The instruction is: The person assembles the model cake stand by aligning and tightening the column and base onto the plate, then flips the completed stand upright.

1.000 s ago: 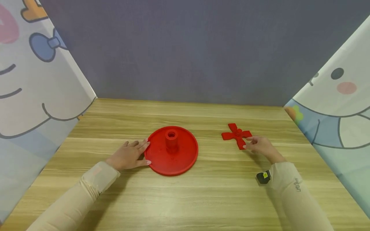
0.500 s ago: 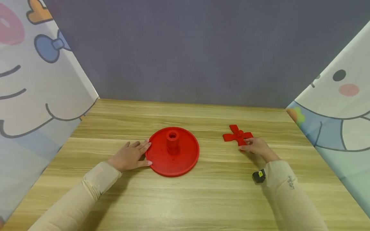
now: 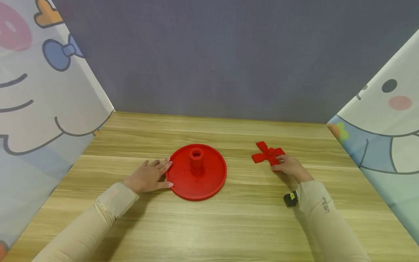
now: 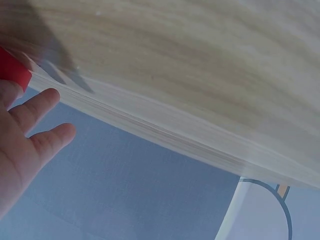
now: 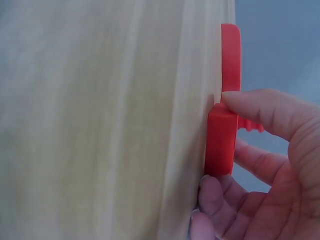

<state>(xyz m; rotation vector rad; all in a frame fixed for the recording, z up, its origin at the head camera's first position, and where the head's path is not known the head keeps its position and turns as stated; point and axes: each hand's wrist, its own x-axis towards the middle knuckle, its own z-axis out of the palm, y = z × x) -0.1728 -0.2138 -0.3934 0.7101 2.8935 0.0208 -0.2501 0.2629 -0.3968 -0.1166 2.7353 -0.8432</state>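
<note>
On the wooden table stands a red round disc (image 3: 196, 190) with an upright hollow post (image 3: 196, 162) at its centre. My left hand (image 3: 148, 176) lies at the disc's left rim, fingers spread and fairly straight, fingertips and thumb touching the edge. In the left wrist view, only a corner of the red disc (image 4: 12, 70) shows beside the fingers (image 4: 37, 107). To the right, a red four-bladed cross piece (image 3: 269, 154) with a small threaded stub lies on the table. My right hand (image 3: 292, 168) pinches its near blade (image 5: 221, 142) between thumb and fingers.
A grey panel (image 3: 209, 62) rises behind the table's (image 3: 209, 229) back edge. Printed cartoon cloths (image 3: 49, 102) flank both sides. A small black device (image 3: 290, 199) sits at my right wrist.
My right hand has moved slightly left and now pinches the near blade. The cross piece has turned a little counterclockwise. My left hand stays at the disc's rim.
</note>
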